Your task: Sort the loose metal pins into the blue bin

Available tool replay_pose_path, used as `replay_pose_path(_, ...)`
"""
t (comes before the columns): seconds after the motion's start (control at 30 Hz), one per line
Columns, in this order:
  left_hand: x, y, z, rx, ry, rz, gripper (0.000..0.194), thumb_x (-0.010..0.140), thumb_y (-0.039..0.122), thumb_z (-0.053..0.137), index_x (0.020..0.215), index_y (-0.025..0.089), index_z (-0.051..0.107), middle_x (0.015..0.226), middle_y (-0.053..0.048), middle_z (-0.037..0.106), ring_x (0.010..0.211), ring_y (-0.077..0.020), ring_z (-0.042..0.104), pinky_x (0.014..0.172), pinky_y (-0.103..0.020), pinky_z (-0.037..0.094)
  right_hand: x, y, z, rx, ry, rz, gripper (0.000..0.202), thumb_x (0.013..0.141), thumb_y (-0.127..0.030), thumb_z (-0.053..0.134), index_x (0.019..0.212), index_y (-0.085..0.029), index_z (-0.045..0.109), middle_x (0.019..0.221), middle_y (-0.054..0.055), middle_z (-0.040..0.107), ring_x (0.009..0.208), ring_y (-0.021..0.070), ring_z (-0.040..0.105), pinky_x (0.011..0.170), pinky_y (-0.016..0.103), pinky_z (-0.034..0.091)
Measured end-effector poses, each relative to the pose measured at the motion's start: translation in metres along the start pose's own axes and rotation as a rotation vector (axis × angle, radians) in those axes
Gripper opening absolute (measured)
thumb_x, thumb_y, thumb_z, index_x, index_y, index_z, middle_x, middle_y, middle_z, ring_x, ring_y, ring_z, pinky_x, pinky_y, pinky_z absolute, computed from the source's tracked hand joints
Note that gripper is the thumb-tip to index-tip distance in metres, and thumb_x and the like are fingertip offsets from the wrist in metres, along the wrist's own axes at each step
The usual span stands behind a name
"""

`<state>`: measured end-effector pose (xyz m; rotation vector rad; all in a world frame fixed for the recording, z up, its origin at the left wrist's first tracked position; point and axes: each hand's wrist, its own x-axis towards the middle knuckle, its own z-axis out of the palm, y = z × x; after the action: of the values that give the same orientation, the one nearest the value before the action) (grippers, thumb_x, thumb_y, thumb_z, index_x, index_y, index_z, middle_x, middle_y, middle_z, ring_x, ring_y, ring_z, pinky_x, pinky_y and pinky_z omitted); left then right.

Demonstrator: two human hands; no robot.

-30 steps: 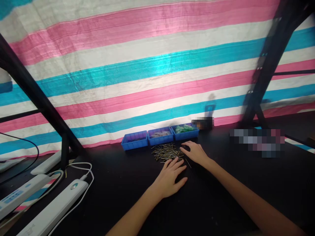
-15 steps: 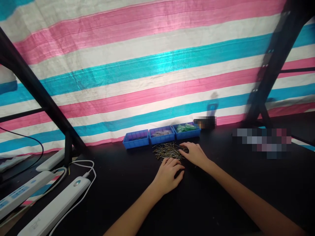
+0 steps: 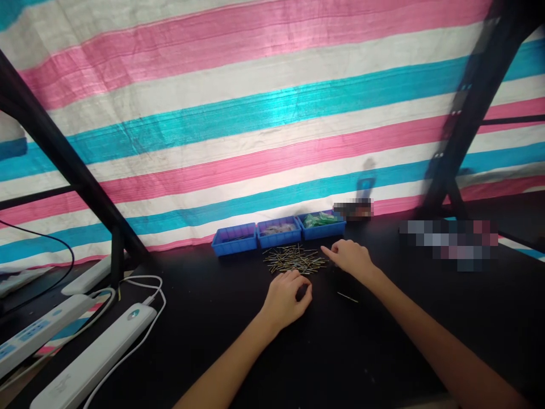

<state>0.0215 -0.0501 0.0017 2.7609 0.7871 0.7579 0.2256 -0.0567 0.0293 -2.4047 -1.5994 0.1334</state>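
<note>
Thin-rod pile (image 3: 293, 259) mostly together – 1 stray rod (image 3: 348, 296) apart, near R side of pile. L hand (image 3: 283, 299) curled at pile's near edge, R hand (image 3: 351, 258) half-curled by its R end, index out – grips unclear.

1 head cam, above blk tabletop (image 3: 191, 329), faces fwd + down twd striped sheet (image 3: 238, 136), mid dist

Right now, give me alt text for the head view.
Two bare hands, left and right, flank a pile of thin sticks on a black table; one stick lies apart. Behind sit three blue bins.
</note>
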Motion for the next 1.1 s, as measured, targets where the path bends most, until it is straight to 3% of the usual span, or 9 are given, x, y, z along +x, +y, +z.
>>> replay_pose_path(0.13,-0.002,0.003,-0.001,-0.027,-0.090,0.124,0.019,0.083,0.022,0.045,0.094,0.020,0.059,0.082,-0.002,0.058,0.078,-0.0143,0.053,0.073,-0.028,0.042,0.001,0.004,-0.003,0.100,-0.353,-0.001,0.060,0.079,-0.064,0.034,0.063,-0.015,0.064,0.062,0.006,0.067,0.053,0.0147,0.063,0.059,0.025,0.046)
replay_pose_path(0.27,-0.002,0.004,-0.001,-0.017,-0.102,0.148,0.019,0.083,0.022,0.045,0.095,0.020,0.060,0.088,-0.003,0.059,0.083,-0.0153,0.053,0.078,-0.029,0.041,0.005,0.015,-0.002,0.250,-0.532,-0.058,0.058,0.067,-0.069,0.049,0.073,-0.013,0.063,0.073,0.008,0.069,0.052,0.0143,0.064,0.047,0.021,0.047)
replay_pose_path(0.43,-0.002,0.002,-0.001,-0.029,-0.091,0.102,0.021,0.083,0.023,0.046,0.101,0.022,0.059,0.100,-0.003,0.060,0.094,-0.0173,0.052,0.085,-0.033,0.040,0.006,0.029,-0.005,0.376,-0.714,-0.186,0.055,0.048,-0.050,0.074,0.090,-0.017,0.062,0.081,0.005,0.068,0.061,0.0147,0.064,0.046,0.018,0.047)
replay_pose_path(0.6,-0.003,0.000,0.002,-0.040,-0.090,0.074,0.027,0.083,0.024,0.047,0.108,0.022,0.056,0.109,-0.005,0.057,0.103,-0.0189,0.050,0.090,-0.036,0.038,0.004,0.030,-0.008,0.343,-0.679,-0.194,0.051,0.042,-0.035,0.078,0.088,-0.017,0.063,0.086,0.004,0.065,0.057,0.0118,0.060,0.044,0.018,0.048)
replay_pose_path(0.8,-0.002,0.000,0.002,-0.034,-0.086,0.060,0.022,0.084,0.023,0.045,0.101,0.022,0.058,0.103,-0.004,0.058,0.099,-0.0178,0.051,0.087,-0.034,0.039,0.006,0.028,-0.004,0.430,-0.673,-0.260,0.040,0.055,-0.031,0.072,0.089,-0.015,0.061,0.073,0.003,0.067,0.056,0.0125,0.061,0.043,0.018,0.048)
replay_pose_path(1.0,-0.001,0.001,0.002,-0.013,-0.069,0.084,0.019,0.084,0.021,0.045,0.096,0.021,0.059,0.097,-0.003,0.058,0.094,-0.0172,0.052,0.084,-0.032,0.040,-0.001,0.010,0.007,0.454,-0.530,-0.317,0.026,0.068,-0.030,0.063,0.088,-0.014,0.060,0.067,0.003,0.066,0.052,0.0111,0.060,0.043,0.018,0.048)
replay_pose_path(1.1,0.000,0.000,0.003,0.011,0.005,0.052,0.018,0.083,0.022,0.045,0.092,0.021,0.060,0.092,-0.004,0.058,0.091,-0.0179,0.051,0.081,-0.033,0.041,-0.004,0.001,0.014,0.439,-0.468,-0.370,0.021,0.070,-0.029,0.062,0.086,-0.015,0.059,0.065,0.001,0.066,0.053,0.0112,0.060,0.041,0.016,0.048)
